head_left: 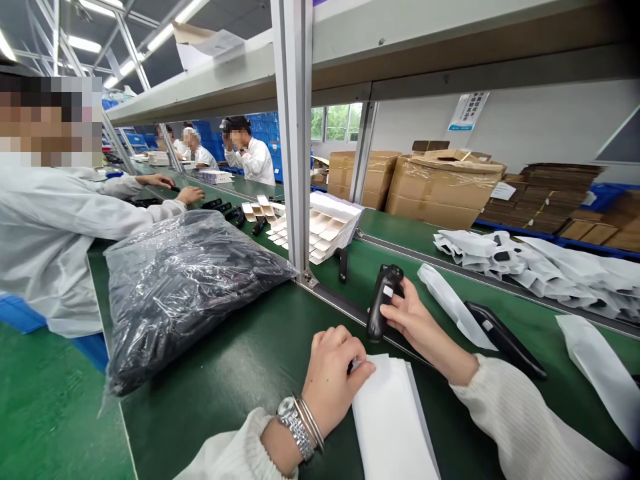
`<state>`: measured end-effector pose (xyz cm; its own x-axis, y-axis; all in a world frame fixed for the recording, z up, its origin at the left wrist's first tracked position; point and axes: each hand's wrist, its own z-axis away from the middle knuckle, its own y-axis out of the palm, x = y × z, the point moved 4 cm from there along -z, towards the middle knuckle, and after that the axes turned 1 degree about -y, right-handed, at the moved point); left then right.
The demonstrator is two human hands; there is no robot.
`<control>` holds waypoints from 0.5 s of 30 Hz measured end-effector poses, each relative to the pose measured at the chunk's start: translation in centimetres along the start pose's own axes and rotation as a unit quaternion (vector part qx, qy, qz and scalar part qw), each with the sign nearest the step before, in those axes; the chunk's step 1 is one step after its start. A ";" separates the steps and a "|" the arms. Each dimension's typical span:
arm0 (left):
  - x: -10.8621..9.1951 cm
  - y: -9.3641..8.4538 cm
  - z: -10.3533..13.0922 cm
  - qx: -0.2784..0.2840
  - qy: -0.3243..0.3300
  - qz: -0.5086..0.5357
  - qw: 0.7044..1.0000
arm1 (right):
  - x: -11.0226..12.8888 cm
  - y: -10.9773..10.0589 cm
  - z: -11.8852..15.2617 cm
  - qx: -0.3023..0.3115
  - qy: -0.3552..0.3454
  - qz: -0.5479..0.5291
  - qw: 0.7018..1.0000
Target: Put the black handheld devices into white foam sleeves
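Right hand (407, 310): right of centre in the frame, apart from your left; your thumb and fingers are closed around a glossy black elongated handheld device (384, 307), which you hold tilted near upright above the green worktop (240, 373).

Left hand (331, 373): lower centre; your fingers are half curled, with the thumb touching the upper edge of a stack of flat white sleeves (393, 417). You cannot tell here whether the fingertips pinch a sleeve. On your left wrist, one silver metal-link watch (294, 420) and thin silver bangles (311, 423).

Labels and writing: one small white rectangular label (388, 291) on the device you hold, no legible text; a similar white sticker (487, 325) on a second black elongated device (507, 340), lying at right of the frame beside a long white pouch (455, 305). One white-and-blue wall sign (469, 111), upper right, bears printed characters too small to read; the watch dial is likewise illegible.

Also about you: a heap of white pouches (540, 267), right; a clear plastic bag packed with black items (195, 287), left of centre; open white partitioned cartons (327, 230), upper centre.
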<state>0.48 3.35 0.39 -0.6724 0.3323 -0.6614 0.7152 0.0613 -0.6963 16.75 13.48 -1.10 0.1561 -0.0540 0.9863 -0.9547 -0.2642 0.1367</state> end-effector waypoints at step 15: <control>-1.1 -1.7 0.5 -0.102 0.004 0.146 0.984 | 0.4 4.5 6.3 0.176 0.023 0.045 0.983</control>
<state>-0.09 2.35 2.20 -0.4309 0.3718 -0.8222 0.9019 0.1483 -0.4056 14.09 6.21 -0.66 0.0558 -0.0515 0.9971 -0.8158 -0.5782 0.0158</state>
